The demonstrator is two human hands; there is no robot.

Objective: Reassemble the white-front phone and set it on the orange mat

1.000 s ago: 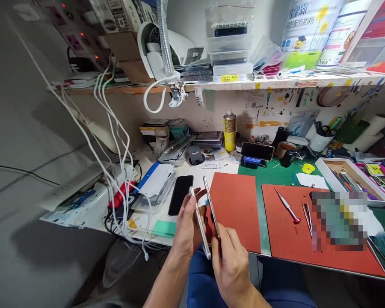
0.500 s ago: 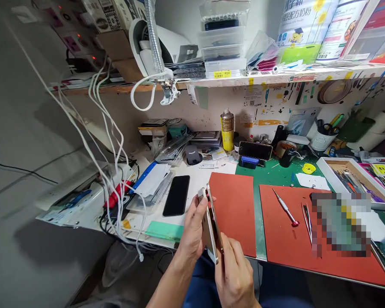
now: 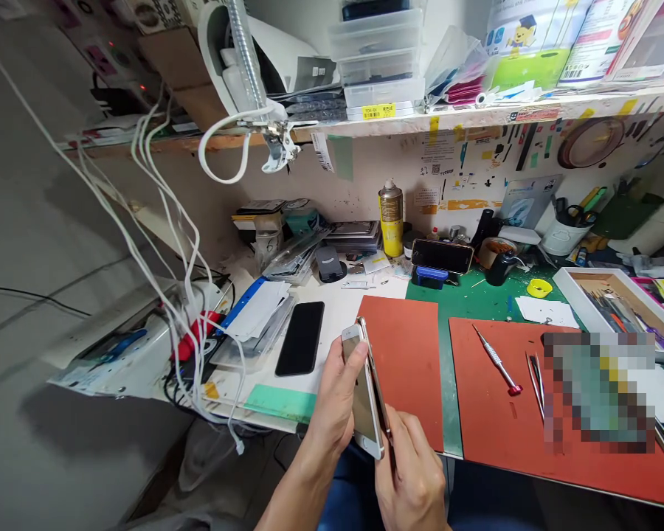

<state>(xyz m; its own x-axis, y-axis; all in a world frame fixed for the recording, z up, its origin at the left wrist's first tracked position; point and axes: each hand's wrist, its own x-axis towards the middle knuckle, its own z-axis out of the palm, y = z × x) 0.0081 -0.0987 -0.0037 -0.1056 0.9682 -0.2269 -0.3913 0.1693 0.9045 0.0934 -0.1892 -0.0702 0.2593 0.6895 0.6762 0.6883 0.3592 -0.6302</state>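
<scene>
Above the bench's front edge I hold a white-fronted phone (image 3: 367,418) tilted, its screen facing left. Its front panel and a darker back part (image 3: 381,397) lie side by side, with a narrow gap between them. My left hand (image 3: 335,394) grips the upper left side, thumb across the screen. Around the lower right side, my right hand (image 3: 409,468) has its fingers closed on the back part; some fingertips are hidden. A black phone (image 3: 300,338) lies flat on the white surface to the left of my hands.
An orange-red mat (image 3: 406,354) lies behind the hands. On the right mat (image 3: 476,413) are a screwdriver (image 3: 496,359) and tweezers (image 3: 535,383), next to a blurred-out patch. White cables (image 3: 191,295) hang at left. A spray can (image 3: 391,219) stands at the back.
The phone has turned so more of its white front shows, and the gap between front and back part looks narrower. Both hands still hold it. The camera view has shifted slightly.
</scene>
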